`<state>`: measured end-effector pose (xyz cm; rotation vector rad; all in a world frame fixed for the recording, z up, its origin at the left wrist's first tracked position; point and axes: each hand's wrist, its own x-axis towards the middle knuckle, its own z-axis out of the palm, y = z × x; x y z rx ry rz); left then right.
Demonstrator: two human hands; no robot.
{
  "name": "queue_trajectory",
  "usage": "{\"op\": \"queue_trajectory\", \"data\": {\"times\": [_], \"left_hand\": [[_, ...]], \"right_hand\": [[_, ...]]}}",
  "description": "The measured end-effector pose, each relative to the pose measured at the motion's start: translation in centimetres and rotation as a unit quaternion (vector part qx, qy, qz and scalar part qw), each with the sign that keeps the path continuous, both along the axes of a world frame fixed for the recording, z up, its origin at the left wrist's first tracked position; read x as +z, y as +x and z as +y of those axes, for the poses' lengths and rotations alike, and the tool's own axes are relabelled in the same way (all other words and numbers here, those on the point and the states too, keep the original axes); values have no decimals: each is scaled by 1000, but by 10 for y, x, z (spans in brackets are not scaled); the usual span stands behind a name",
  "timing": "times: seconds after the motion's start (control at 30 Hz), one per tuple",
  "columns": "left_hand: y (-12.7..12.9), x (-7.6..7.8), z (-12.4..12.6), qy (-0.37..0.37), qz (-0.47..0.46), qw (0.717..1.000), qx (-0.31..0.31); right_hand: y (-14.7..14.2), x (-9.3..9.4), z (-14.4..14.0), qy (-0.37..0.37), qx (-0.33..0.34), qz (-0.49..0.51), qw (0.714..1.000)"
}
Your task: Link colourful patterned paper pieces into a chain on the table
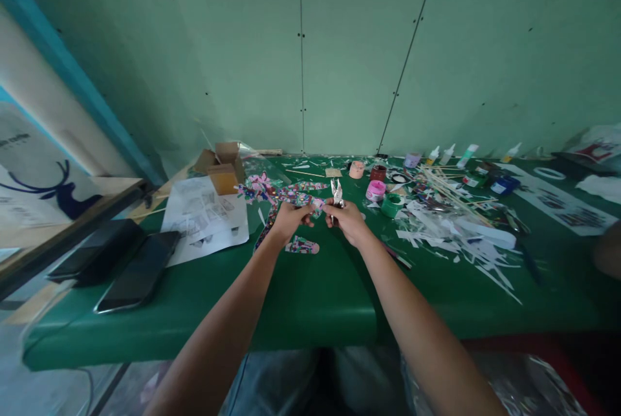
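Observation:
Both my arms reach out over a green table (310, 299). My left hand (287, 219) pinches a multicoloured patterned paper cutout (284, 196) that trails away to the far left. My right hand (347, 218) grips a small metal plier-like tool (336, 193), its jaws pointing up beside the cutout's near end. A loose patterned piece (303, 246) lies on the table just below my hands.
Two dark phones (138, 270) and a printed sheet (206, 218) lie at the left, with a small cardboard box (223, 170) behind. Paint jars (375, 190), glue bottles (446, 154), wooden sticks and paper scraps (466, 241) crowd the right. Another person's arm (609, 249) shows at the right edge.

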<state>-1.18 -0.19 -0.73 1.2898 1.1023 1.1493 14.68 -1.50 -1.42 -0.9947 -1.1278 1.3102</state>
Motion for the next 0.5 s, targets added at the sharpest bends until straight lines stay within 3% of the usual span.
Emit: {"op": "queue_trajectory", "data": {"times": [0.5], "left_hand": [[0,-3,0,-10,-23,999,-32]], "right_hand": [[-1,-1,0,18,-9,-33,999]]}}
